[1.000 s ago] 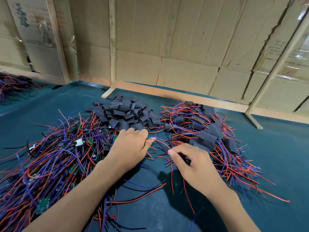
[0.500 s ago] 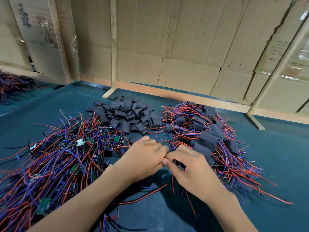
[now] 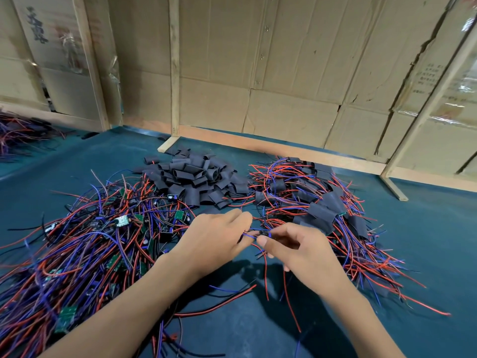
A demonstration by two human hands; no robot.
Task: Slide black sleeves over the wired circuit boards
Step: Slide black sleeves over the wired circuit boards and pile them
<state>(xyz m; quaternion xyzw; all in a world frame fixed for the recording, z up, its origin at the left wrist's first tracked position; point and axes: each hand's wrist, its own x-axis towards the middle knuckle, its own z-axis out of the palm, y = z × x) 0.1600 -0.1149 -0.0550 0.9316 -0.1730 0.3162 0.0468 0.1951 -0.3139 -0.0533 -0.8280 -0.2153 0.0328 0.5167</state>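
My left hand (image 3: 214,241) and my right hand (image 3: 302,251) meet at the middle of the teal table (image 3: 426,241). Between their fingertips is a small wired circuit board (image 3: 263,233) with blue and red leads; both hands pinch it, and the board itself is mostly hidden by my fingers. A heap of loose black sleeves (image 3: 191,177) lies just beyond my hands. To the left spreads a big tangle of bare wired boards (image 3: 85,244). To the right lies a pile of boards wearing black sleeves (image 3: 325,210).
Cardboard walls on wooden frames (image 3: 258,73) close off the back of the table. Another bundle of wires (image 3: 20,133) sits at the far left edge. A wooden foot (image 3: 395,187) juts onto the table at the right.
My hands came together, then drew slightly apart again, with blue wire now stretched between their fingertips. The view has shifted a little.
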